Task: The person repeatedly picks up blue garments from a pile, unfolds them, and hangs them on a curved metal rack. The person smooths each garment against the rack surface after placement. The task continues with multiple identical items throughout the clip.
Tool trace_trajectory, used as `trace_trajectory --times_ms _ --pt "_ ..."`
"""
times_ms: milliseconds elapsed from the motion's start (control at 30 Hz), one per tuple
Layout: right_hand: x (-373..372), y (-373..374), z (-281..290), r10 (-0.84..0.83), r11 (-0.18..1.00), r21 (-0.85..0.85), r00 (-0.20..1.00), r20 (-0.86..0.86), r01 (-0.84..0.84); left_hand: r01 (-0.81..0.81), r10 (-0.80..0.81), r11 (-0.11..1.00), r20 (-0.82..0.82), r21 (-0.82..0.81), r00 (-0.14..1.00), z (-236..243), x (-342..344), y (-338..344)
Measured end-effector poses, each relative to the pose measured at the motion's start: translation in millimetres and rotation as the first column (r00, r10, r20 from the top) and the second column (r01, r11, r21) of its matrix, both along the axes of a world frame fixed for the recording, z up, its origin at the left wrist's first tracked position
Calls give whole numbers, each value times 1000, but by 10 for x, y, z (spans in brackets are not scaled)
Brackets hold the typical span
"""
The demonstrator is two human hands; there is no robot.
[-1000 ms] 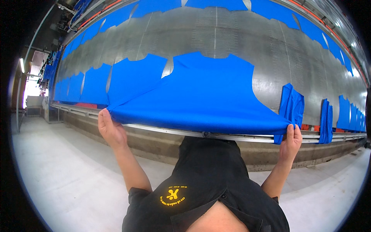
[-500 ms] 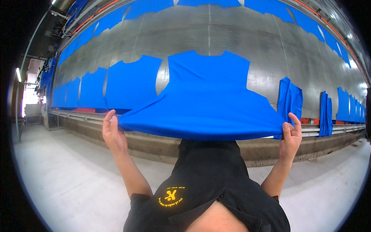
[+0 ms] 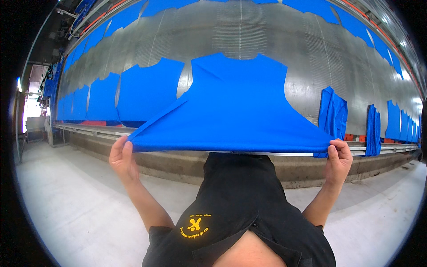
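Observation:
A blue cut fabric panel, shaped like a shirt body (image 3: 235, 107), spreads over the near edge of a long grey table (image 3: 213, 35). Its neckline and shoulders lie flat on the table, while the near hem is stretched wide between my hands. My left hand (image 3: 123, 159) pinches the hem's left corner. At the right corner, my right hand (image 3: 339, 159) pinches the cloth between thumb and fingers. A fold runs diagonally along the panel's left side. The right side curves smoothly down to my fingers.
Flat blue panels (image 3: 149, 91) line the near edge on the left, and more (image 3: 393, 120) lie far right. Bunched blue cloth (image 3: 332, 111) and a narrow folded piece (image 3: 373, 129) drape beside my right hand. Another row (image 3: 124, 20) follows the far edge. A metal rail (image 3: 93, 130) borders the table.
My hands have moved slightly apart, and the fingers have closed at the corners. The hem is pulled straighter and tauter, and the wrinkles near the shoulders have lessened.

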State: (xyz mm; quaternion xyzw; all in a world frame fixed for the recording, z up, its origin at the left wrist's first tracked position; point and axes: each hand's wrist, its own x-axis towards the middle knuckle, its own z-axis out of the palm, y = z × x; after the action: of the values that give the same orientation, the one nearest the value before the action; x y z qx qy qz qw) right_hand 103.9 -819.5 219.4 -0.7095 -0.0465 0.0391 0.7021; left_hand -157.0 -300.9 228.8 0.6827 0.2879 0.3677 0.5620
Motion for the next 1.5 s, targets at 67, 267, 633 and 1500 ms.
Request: trace_trajectory --times_ms 67,267,633,1500 --pt "31 -30 27 -2 1000 28 1000 24 1 -54 54 998 -6 43 999 103 4 15" --pt "76 -83 61 -8 998 58 998 63 4 -158 157 986 10 49 987 414 244 -90" --pt "19 20 280 171 982 -76 984 -50 -174 129 -130 992 -140 -13 982 249 -37 74" --pt "450 398 -1866 478 682 -605 877 -57 -411 499 -340 866 -775 -36 533 -2155 663 205"
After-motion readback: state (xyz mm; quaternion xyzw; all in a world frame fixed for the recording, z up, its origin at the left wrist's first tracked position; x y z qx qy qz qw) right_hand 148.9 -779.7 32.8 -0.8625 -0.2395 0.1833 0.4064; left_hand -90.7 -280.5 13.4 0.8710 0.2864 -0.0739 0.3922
